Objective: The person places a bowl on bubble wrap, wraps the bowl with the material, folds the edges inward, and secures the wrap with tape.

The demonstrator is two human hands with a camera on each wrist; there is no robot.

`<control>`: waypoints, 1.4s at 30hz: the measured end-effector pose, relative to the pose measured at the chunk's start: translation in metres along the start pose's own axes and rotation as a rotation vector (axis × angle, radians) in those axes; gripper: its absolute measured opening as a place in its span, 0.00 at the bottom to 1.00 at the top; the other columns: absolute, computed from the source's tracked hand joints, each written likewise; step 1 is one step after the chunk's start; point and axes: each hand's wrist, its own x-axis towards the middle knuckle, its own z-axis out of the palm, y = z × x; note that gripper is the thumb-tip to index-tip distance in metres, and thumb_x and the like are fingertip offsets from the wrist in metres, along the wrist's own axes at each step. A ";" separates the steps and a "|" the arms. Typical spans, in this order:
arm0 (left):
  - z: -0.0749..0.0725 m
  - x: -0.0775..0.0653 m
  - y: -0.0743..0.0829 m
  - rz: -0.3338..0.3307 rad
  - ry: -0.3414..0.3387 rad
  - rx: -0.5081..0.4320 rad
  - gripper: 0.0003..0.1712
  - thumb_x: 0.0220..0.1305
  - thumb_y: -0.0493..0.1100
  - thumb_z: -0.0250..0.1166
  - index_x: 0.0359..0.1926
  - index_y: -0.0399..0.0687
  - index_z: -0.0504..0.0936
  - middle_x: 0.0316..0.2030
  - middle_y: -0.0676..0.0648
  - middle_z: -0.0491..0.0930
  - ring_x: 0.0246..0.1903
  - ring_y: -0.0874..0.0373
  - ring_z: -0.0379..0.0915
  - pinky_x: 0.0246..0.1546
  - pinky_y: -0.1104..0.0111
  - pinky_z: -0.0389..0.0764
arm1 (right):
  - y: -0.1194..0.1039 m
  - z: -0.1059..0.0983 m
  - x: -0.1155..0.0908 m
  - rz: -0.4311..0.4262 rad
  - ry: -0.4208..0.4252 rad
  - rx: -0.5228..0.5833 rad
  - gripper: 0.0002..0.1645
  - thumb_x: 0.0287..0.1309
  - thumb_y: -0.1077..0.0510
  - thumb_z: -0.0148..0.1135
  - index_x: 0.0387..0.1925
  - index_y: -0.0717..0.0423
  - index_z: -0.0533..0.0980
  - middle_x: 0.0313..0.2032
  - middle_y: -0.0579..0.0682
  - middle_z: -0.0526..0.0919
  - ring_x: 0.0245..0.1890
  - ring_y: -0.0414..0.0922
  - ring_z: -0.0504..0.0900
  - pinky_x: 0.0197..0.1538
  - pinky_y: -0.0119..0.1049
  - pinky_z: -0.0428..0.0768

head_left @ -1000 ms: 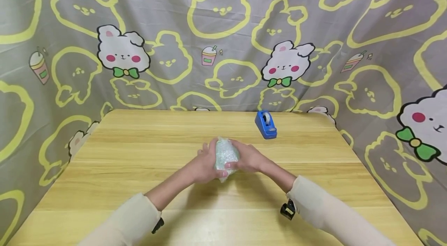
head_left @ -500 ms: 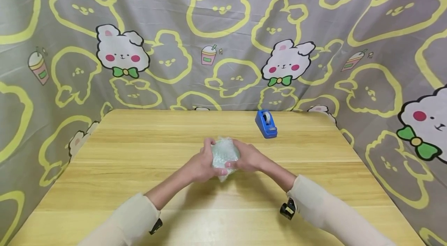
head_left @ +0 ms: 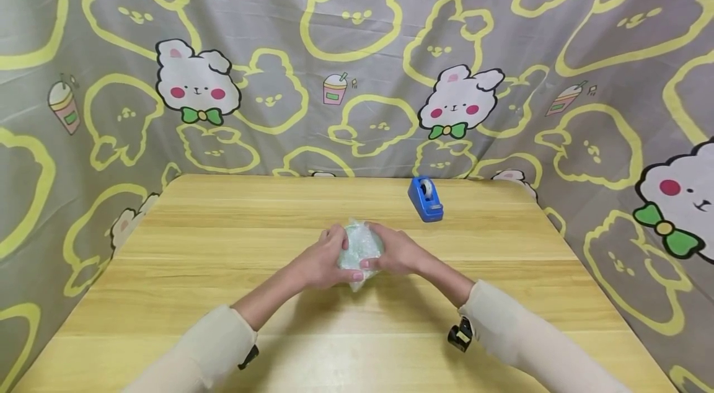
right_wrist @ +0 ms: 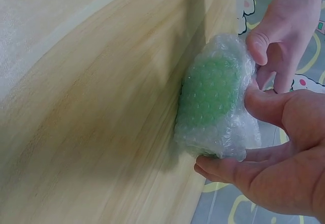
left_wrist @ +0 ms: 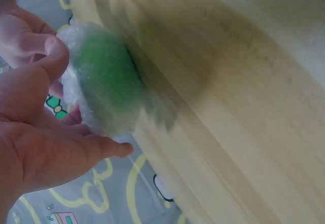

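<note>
The left hand [head_left: 322,263] has shifted its fingers on the rounded green bundle in clear bubble wrap [head_left: 361,245]; it and the right hand [head_left: 398,251] grip opposite sides over the pale wooden surface [head_left: 223,225], apparently keeping the wrap closed.

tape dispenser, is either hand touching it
No, the blue tape dispenser stands apart toward the back of the table, while the left hand and right hand hold the bubble-wrapped bundle.
</note>
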 end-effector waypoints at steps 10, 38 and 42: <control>-0.002 0.004 -0.015 0.063 -0.066 -0.042 0.33 0.61 0.53 0.74 0.52 0.45 0.63 0.44 0.42 0.70 0.39 0.52 0.73 0.37 0.65 0.77 | 0.000 0.000 0.002 -0.007 -0.016 -0.015 0.51 0.58 0.52 0.74 0.77 0.56 0.60 0.65 0.63 0.76 0.63 0.60 0.76 0.64 0.56 0.75; 0.004 0.006 -0.007 -0.019 -0.033 -0.034 0.36 0.59 0.53 0.75 0.56 0.47 0.62 0.43 0.41 0.72 0.39 0.52 0.74 0.38 0.61 0.77 | 0.006 0.019 0.013 -0.041 0.303 0.030 0.31 0.63 0.40 0.68 0.60 0.54 0.79 0.08 0.43 0.64 0.11 0.36 0.57 0.16 0.28 0.59; 0.003 0.004 -0.005 -0.011 -0.035 -0.037 0.37 0.60 0.52 0.75 0.57 0.46 0.61 0.44 0.41 0.71 0.39 0.52 0.73 0.37 0.62 0.76 | 0.007 0.023 0.016 -0.047 0.364 0.010 0.23 0.63 0.47 0.69 0.55 0.54 0.82 0.09 0.48 0.73 0.10 0.35 0.54 0.15 0.27 0.57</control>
